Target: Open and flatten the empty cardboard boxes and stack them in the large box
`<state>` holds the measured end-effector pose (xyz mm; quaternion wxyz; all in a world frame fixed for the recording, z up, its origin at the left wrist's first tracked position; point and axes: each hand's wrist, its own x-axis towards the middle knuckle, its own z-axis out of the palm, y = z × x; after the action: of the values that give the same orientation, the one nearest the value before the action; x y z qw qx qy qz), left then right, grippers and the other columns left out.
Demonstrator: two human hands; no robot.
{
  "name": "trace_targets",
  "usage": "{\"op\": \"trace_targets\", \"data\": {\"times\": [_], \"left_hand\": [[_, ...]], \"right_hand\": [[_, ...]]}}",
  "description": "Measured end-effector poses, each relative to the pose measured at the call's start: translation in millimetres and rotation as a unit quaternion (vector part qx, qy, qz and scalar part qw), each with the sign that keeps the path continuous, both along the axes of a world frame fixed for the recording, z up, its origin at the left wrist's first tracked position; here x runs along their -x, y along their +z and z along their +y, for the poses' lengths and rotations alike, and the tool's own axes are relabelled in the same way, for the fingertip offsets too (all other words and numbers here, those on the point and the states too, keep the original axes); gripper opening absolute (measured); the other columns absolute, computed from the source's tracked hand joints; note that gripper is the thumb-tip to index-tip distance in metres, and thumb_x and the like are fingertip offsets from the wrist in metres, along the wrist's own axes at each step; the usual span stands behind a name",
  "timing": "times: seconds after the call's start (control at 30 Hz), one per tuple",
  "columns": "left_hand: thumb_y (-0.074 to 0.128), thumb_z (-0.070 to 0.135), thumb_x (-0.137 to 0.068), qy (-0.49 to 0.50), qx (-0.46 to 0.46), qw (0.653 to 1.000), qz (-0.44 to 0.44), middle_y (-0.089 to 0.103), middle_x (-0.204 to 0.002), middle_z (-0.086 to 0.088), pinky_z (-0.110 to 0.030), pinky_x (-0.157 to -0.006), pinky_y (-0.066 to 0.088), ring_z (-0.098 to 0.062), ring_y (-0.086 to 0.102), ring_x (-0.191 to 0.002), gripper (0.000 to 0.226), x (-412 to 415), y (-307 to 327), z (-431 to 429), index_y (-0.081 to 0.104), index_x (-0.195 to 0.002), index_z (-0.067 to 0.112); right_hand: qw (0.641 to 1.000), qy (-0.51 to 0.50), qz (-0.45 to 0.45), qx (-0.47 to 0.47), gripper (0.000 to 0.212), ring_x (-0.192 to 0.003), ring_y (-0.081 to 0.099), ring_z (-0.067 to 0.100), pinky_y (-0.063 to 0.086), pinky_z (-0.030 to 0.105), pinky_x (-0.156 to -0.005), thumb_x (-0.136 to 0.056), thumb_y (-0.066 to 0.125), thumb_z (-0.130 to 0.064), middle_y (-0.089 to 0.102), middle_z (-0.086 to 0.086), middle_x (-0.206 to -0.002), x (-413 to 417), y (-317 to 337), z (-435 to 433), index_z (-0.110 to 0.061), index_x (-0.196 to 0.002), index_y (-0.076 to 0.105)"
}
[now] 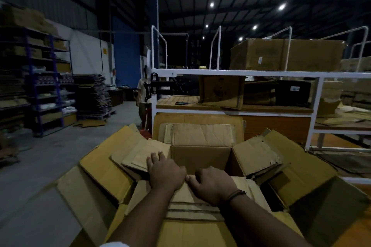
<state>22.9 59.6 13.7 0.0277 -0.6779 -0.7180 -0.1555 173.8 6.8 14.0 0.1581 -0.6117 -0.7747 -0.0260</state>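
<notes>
Hands are both down on cardboard in the middle of a dim warehouse. The left hand [165, 172] lies palm-down with its fingers [158, 157] spread flat, reaching over the left flap [140, 156] of a small open box [200, 158], so the flap sits right under the fingertips and the box opening is just to their right. The right hand [212, 183] sits beside it, nearly touching the left, with its fingers curled over the near edge of the same box; the fingertips are tucked out of sight, so whether they're pinching the edge can't be told. A dark band [233, 195] wraps the right wrist.

That small box stands upright inside a large box [104, 174] whose yellowish flaps splay out on all sides. Its far flap [202, 134] stands up and its right flap [259, 156], torn and crumpled at the edge, folds outward. Flattened cardboard [192, 206] with tape strips lies under both forearms, on the near side.

Behind all that is a white metal rack [241, 74] with a wooden surface holding a tilted carton [220, 92] and a screwdriver [183, 103]. A big carton [285, 56] sits on top of the rack. Off to the left, blue shelving [50, 86] holds more stock, and a person [143, 102] stands on the concrete floor [30, 186] farther back.
</notes>
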Motion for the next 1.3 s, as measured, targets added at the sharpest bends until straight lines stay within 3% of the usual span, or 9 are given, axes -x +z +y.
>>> {"op": "trace_targets", "data": {"times": [0.2, 0.33, 0.47, 0.63, 0.73, 0.93, 1.1, 1.2, 1.3], "left_hand": [[0.034, 0.062, -0.096, -0.004, 0.016, 0.999, 0.040, 0.022, -0.169, -0.015, -0.053, -0.125, 0.007, -0.039, 0.013, -0.155, 0.074, 2, 0, 4, 0.048, -0.153, 0.017], [0.029, 0.073, -0.095, -0.038, 0.025, 0.999, 0.019, 0.010, -0.171, -0.016, -0.054, -0.125, -0.002, -0.040, 0.001, -0.157, 0.079, 6, -5, 1, 0.044, -0.156, 0.023], [0.019, 0.078, -0.095, -0.084, 0.048, 0.995, 0.018, 0.000, -0.171, -0.021, -0.057, -0.124, -0.007, -0.045, -0.009, -0.156, 0.075, 13, -4, -4, 0.058, -0.145, 0.038], [0.016, 0.083, -0.092, -0.119, 0.066, 0.991, 0.015, -0.003, -0.170, -0.023, -0.060, -0.122, -0.011, -0.049, -0.015, -0.153, 0.081, 19, -2, -10, 0.056, -0.146, 0.038], [0.014, 0.086, -0.089, -0.148, 0.071, 0.986, 0.018, -0.003, -0.170, -0.022, -0.061, -0.120, -0.013, -0.049, -0.017, -0.153, 0.086, 26, -3, -12, 0.051, -0.149, 0.036], [0.010, 0.085, -0.090, -0.188, 0.084, 0.978, 0.030, -0.009, -0.169, -0.023, -0.056, -0.124, -0.010, -0.044, -0.019, -0.154, 0.094, 44, -5, -35, 0.030, -0.162, 0.028], [-0.010, 0.095, -0.062, -0.221, 0.134, 0.965, 0.047, -0.018, -0.169, -0.019, -0.051, -0.124, -0.012, -0.035, -0.022, -0.155, 0.125, 63, -1, -91, 0.002, -0.166, 0.025], [-0.003, 0.100, -0.060, -0.211, 0.187, 0.958, 0.061, -0.017, -0.170, -0.015, -0.053, -0.125, -0.009, -0.034, -0.019, -0.156, 0.129, 74, 9, -122, -0.008, -0.165, 0.025], [0.002, 0.110, -0.037, -0.184, 0.246, 0.947, 0.097, -0.015, -0.171, -0.016, -0.057, -0.124, -0.004, -0.039, -0.014, -0.157, 0.153, 82, 25, -157, -0.010, -0.164, 0.026]], "right_hand": [[0.991, -0.070, 0.113, -0.014, 0.054, -0.063, 0.060, 0.021, 0.045, 0.036, -0.061, -0.096, 0.040, -0.057, 0.061, -0.001, -0.065, -5, -1, 4, -0.017, -0.067, 0.061], [0.982, -0.181, 0.038, -0.047, 0.046, -0.076, 0.058, 0.022, 0.041, 0.046, -0.094, -0.095, 0.033, -0.051, 0.063, -0.001, -0.077, -2, -4, 4, -0.022, -0.076, 0.063], [0.980, -0.198, 0.012, 0.013, 0.059, -0.104, 0.058, 0.029, 0.037, 0.049, -0.099, -0.099, 0.024, -0.053, 0.071, 0.010, -0.108, -1, -3, 0, -0.018, -0.099, 0.072], [0.977, -0.163, -0.007, 0.134, 0.085, -0.157, 0.009, 0.033, 0.017, 0.057, -0.121, -0.098, 0.009, -0.074, 0.029, 0.010, -0.167, -8, 4, -6, -0.020, -0.156, 0.040], [0.973, -0.175, -0.009, 0.147, 0.090, -0.159, -0.007, 0.031, 0.004, 0.055, -0.125, -0.094, 0.007, -0.080, 0.009, 0.006, -0.173, -8, 3, -20, -0.025, -0.163, 0.023], [0.965, -0.196, -0.025, 0.170, 0.116, -0.158, -0.012, 0.030, -0.009, 0.052, -0.124, -0.066, -0.006, -0.091, -0.004, 0.005, -0.173, -5, 2, -59, -0.032, -0.165, 0.005], [0.956, -0.206, -0.066, 0.196, 0.116, -0.159, -0.006, 0.033, 0.000, 0.054, -0.125, -0.070, -0.003, -0.095, -0.005, 0.006, -0.173, 4, 7, -93, -0.029, -0.165, 0.000], [0.957, -0.194, -0.078, 0.203, 0.099, -0.158, -0.003, 0.035, 0.007, 0.055, -0.125, -0.089, 0.018, -0.087, -0.005, 0.007, -0.173, 10, 15, -122, -0.026, -0.166, 0.003], [0.957, -0.160, -0.087, 0.226, 0.099, -0.157, 0.007, 0.037, 0.015, 0.057, -0.123, -0.087, 0.026, -0.089, 0.003, 0.007, -0.173, 14, 25, -157, -0.027, -0.163, 0.013]]}}
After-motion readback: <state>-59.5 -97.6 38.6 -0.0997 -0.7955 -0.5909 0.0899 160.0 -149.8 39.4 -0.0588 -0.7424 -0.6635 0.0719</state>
